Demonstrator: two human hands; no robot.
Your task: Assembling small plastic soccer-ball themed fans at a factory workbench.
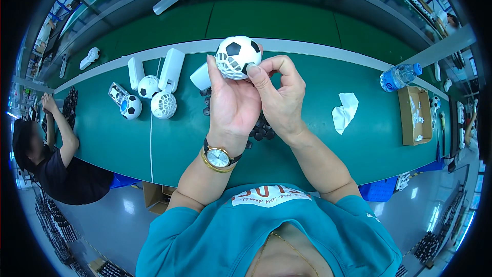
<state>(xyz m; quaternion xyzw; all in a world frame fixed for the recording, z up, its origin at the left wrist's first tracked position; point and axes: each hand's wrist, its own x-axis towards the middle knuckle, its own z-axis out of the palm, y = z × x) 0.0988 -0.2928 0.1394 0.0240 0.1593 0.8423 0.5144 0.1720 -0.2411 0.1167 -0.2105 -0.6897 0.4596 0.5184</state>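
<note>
A white handheld fan with a football-patterned head [237, 51] is held up over the bench in front of me. My left hand [233, 100] cradles it from below, palm up, its fingers largely hidden behind the ball. The white handle [201, 76] shows left of that hand. My right hand [281, 90] is closed at the ball's right side, its thumb pressing by a black patch. The far fingertips are hidden. Beneath my wrists lie several small black pentagon pieces [262, 129], partly covered by my arms.
More ball-headed fans [164, 105] lie to the left on the green bench [195, 143]. On the right are a crumpled white tissue [345, 113], a water bottle [401, 77] and a cardboard box [416, 136]. A co-worker [61, 159] sits at the left end.
</note>
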